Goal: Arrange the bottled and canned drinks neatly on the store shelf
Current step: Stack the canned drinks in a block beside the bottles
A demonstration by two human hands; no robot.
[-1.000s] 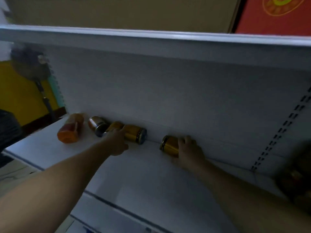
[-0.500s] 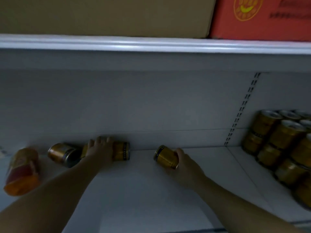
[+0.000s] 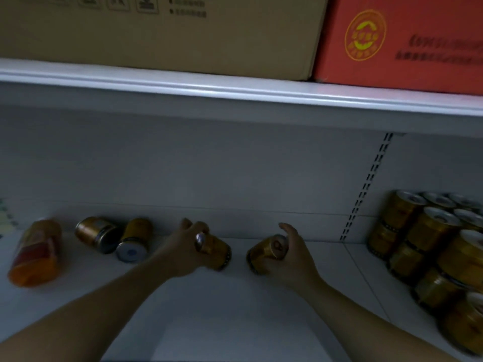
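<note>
My left hand (image 3: 183, 246) grips a gold can (image 3: 217, 253) that is tilted, its top toward me, just above the white shelf (image 3: 209, 309). My right hand (image 3: 295, 254) holds a second gold can (image 3: 264, 254), also tilted, close beside the first. Two more gold cans (image 3: 98, 232) (image 3: 134, 241) lie on their sides at the left by the back wall. An orange bottle (image 3: 35, 253) lies on its side at the far left.
Stacked upright gold cans (image 3: 431, 246) fill the shelf's right section, two layers high. A slotted upright (image 3: 366, 189) runs down the back panel. The shelf above (image 3: 235, 92) carries a brown carton (image 3: 162, 32) and a red carton (image 3: 402, 40).
Both hands have closed around their cans and lifted them off the shelf, drawing them toward each other and toward me. The view has swung right, showing the stacked cans.
</note>
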